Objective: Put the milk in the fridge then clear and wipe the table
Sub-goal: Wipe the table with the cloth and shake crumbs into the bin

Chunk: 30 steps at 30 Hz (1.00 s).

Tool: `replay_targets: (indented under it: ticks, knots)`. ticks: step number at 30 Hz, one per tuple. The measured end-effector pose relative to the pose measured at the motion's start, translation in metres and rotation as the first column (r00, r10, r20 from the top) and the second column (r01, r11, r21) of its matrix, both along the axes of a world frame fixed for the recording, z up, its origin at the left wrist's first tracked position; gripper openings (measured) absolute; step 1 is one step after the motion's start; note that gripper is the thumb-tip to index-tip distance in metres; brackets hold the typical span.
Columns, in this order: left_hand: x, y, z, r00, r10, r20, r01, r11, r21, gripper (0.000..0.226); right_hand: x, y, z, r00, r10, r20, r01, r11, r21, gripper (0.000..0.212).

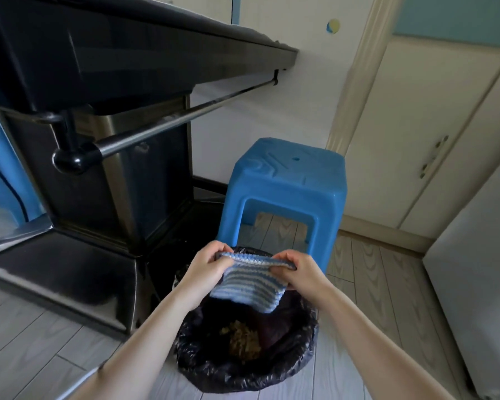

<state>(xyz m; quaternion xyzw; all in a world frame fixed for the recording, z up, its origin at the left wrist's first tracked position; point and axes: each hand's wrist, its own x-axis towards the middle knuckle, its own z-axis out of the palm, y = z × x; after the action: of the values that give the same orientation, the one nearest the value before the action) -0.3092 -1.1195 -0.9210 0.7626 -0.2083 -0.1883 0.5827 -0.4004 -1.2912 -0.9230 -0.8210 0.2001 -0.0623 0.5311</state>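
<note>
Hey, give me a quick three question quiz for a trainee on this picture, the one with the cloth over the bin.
1. True or false: the left hand and the right hand both grip the striped cloth.
2. What lies directly below the cloth? A) a sink B) the black-lined bin C) a drawer
3. Fill in: the plastic stool beyond the bin is ____ in colour.
Key: 1 true; 2 B; 3 blue.

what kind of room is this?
Likely a home kitchen or dining corner: dark glossy table, blue plastic stool, bag-lined bin holding scraps. Left hand and right hand grip a striped cloth above it.
</note>
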Motion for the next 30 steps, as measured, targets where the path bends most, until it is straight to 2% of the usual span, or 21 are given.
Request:
replay_targets:
  ticks: [4,7,12,21,26,30]
  knots:
    - [-0.009,-0.011,0.025,0.994,0.052,0.098,-0.053,0.999,0.007,0.014,-0.006,-0.006,0.03,0.998,-0.049,0.04,0.05,0.998,-0.031,0.017]
    - [-0.021,-0.017,0.056,0.988,0.068,0.137,-0.074,0.996,0.044,0.022,-0.017,-0.005,0.061,0.999,-0.053,0.001,0.053,0.998,-0.017,0.018]
    - [-0.043,-0.023,0.128,0.987,0.118,0.107,-0.127,0.988,0.089,0.029,-0.03,-0.009,0.133,0.997,-0.054,-0.049,0.052,0.998,-0.044,0.011]
    - [-0.066,-0.047,0.279,0.979,0.205,-0.017,-0.205,0.978,0.036,0.034,-0.04,-0.033,0.289,0.992,-0.053,-0.115,0.043,0.995,-0.089,0.014]
    - [-0.055,-0.049,0.366,0.985,0.169,-0.04,-0.164,0.981,0.105,0.03,-0.028,-0.04,0.377,0.987,-0.007,-0.159,-0.012,0.993,-0.12,0.027]
    - [-0.033,-0.038,0.445,0.985,0.124,-0.117,-0.108,0.985,0.135,0.03,-0.003,-0.038,0.451,0.981,0.06,-0.185,-0.082,0.99,-0.116,0.023]
